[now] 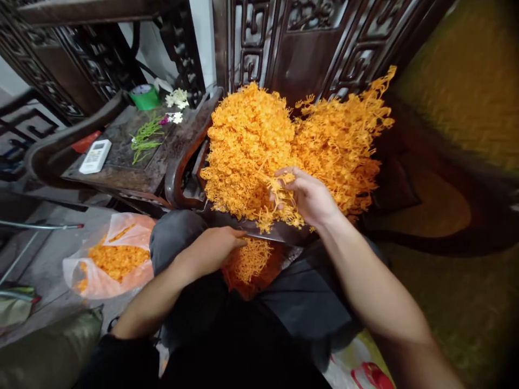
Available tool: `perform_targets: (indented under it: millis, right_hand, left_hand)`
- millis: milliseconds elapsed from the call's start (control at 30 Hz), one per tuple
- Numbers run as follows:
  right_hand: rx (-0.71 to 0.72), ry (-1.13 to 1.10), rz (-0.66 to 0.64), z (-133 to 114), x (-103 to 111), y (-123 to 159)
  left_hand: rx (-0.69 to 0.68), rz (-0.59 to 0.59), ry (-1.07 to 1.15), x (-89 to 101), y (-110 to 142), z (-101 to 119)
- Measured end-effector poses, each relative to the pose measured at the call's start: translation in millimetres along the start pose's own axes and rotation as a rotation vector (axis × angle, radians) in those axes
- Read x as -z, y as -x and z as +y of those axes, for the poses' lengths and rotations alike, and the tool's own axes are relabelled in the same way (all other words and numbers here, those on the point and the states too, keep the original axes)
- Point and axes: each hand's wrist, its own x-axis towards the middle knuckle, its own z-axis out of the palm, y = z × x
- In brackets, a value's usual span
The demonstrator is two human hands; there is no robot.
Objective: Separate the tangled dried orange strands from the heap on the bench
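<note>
A large heap of orange, stringy, branching sprigs point(251, 140) is piled on a dark carved wooden seat. My right hand point(310, 197) reaches to the heap's front, its fingers closed around a small orange sprig point(279, 189). Lower down, near the front edge of the seat, is my left hand point(214, 248). Its fingers are drawn together, and their tips are partly hidden, so what they hold does not show. Between my knees, just below the left hand, more orange pieces point(251, 259) lie in a reddish bag point(243, 289).
On a small dark wooden table point(121, 127) at left are a white remote point(95, 156), a roll of green tape point(145, 97), green stems point(146, 138) and white flowers point(177, 98). A pale plastic bag point(73, 270) with orange bits stands on the floor.
</note>
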Motion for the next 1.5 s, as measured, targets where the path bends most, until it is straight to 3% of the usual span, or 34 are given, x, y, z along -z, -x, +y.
perform_targets:
  millis: [67,200,333,467,633,733,800,867,967,1067,1133,1200,1300,1367,1400,1467,1500]
  right_hand:
    - [-0.018,-0.010,-0.013,-1,0,1]
    - [-0.071,-0.045,-0.115,-6,-4,5]
    - [-0.045,-0.046,-0.194,-7,-4,9]
    - [0.041,0.061,-0.181,-2,2,10]
    - [0.459,0.380,-0.052,-1,3,8]
    - [0.623,0.541,-0.119,-2,-2,11]
    - [0.678,0.545,-0.055,-2,-5,13]
    - [0.679,0.451,0.109,0,-5,13]
    - [0.572,0.238,0.294,1,-2,8]
    - [0.472,0.124,0.271,1,1,2]
    - [0.481,0.140,0.228,0,3,1]
    - [0.619,0.228,0.280,-4,3,5]
    - [1.042,0.456,0.451,-13,-5,25]
    - [1.227,0.620,0.304,-15,-17,42]
    - [1.202,0.704,0.132,-13,-24,49]
    - [0.960,0.826,-0.113,-7,-37,55]
    - [0.812,0.843,-0.146,-2,-41,54]
  left_hand:
    - [-0.091,-0.079,-0.202,14.9,-7,6]
    - [-0.256,0.171,-0.513,41.8,-36,37]
    - [-0.428,0.077,-0.449,38.9,-78,50]
    - [-0.326,0.109,-0.201,25.0,-98,36]
    - [-0.119,0.242,-0.006,16.8,-91,29]
    - [-0.001,0.238,0.149,13.3,-87,29]
    - [0.060,0.194,0.312,13.0,-87,26]
    - [0.114,0.108,0.466,15.1,-89,23]
    - [0.166,-0.014,0.590,19.6,-91,17]
    - [0.177,-0.062,0.613,20.6,-91,14]
    - [0.189,-0.071,0.626,18.8,-91,13]
    - [0.204,-0.040,0.673,16.1,-92,13]
    - [0.216,0.125,0.771,11.8,-97,15]
    - [0.209,0.253,0.834,9.1,-101,18]
    - [0.197,0.308,0.860,8.0,-102,19]
    - [0.164,0.393,0.885,6.0,-103,22]
    - [0.146,0.428,0.881,5.3,-102,23]
